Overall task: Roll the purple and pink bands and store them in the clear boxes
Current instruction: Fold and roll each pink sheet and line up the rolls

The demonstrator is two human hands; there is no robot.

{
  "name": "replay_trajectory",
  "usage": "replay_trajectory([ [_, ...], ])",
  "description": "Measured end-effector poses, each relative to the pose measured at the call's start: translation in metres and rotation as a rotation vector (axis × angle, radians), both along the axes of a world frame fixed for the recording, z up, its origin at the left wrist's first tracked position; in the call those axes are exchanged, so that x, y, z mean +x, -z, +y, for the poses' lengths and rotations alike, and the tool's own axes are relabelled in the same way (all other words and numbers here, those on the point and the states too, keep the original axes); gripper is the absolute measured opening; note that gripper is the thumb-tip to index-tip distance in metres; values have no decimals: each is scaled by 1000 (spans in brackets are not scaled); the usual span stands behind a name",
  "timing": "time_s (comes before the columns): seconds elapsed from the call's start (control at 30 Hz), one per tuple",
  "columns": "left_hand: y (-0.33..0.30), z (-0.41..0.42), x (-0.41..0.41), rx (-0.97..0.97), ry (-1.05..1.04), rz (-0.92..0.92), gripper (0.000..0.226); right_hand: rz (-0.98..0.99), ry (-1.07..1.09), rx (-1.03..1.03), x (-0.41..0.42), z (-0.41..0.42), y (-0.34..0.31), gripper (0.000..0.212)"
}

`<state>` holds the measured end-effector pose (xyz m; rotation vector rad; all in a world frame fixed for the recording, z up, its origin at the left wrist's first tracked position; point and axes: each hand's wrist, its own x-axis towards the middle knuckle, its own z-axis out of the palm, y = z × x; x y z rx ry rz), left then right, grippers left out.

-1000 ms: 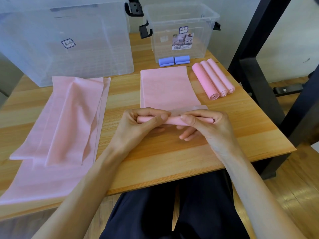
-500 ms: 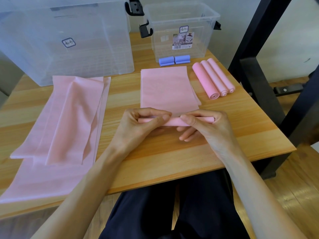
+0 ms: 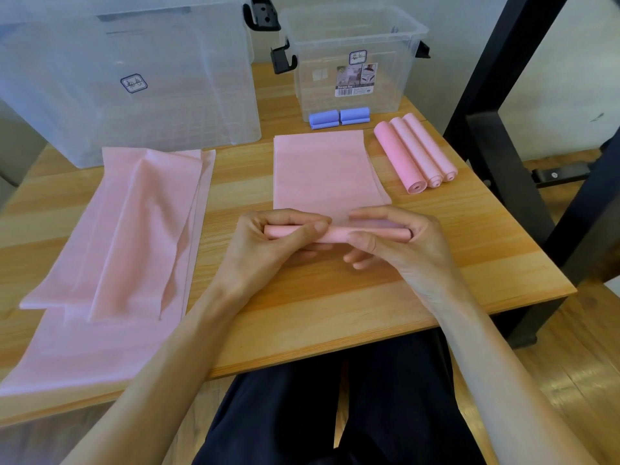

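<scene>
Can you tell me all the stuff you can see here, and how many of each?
Big box: 1, clear, back left of table.
Small box: 1, clear with black latches, back middle.
Purple rolls: 2, purple, in front of the small box.
Finished pink rolls: 3, pink, side by side, right of the flat band.
Band being rolled: 1, pink, middle, near end rolled up.
Loose bands: a pink pile, count unclear, left side.
Table: 1, light wood.
Black frame: 1, right.
Left hand: grips the roll.
Right hand: grips the roll.
</scene>
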<state>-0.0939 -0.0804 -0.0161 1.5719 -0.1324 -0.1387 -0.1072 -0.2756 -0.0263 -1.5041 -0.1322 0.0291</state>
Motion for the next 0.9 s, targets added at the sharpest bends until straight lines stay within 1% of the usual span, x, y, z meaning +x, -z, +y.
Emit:
replay_trajectory([
  [0.03,0,0,0,-11,-4,20,14,-7,-7,-4,0,0,0,28],
  [0.13,0,-1,1,5,18,41,19,-21,16,-5,0,0,2,19],
  [0.27,-1,0,1,36,26,-2,12,3,48,-1,0,1,2,13],
  [0.33,-1,1,0,47,39,-22,13,10,45,-7,1,0,2,14],
  [0.4,-3,1,-1,71,52,-40,18,12,43,-8,1,0,1,18],
  [0.53,-1,1,0,18,15,26,19,1,7,-14,1,1,0,27],
  [0.63,0,1,1,21,18,39,25,-24,12,-24,0,0,1,19],
  [0.73,-1,1,1,49,5,-7,17,-6,32,-17,-1,0,1,15],
  [0.83,-1,1,1,101,4,-51,14,4,42,-16,-1,0,1,17],
  [0.9,-1,1,1,81,-4,-40,11,4,33,-8,0,1,1,19],
])
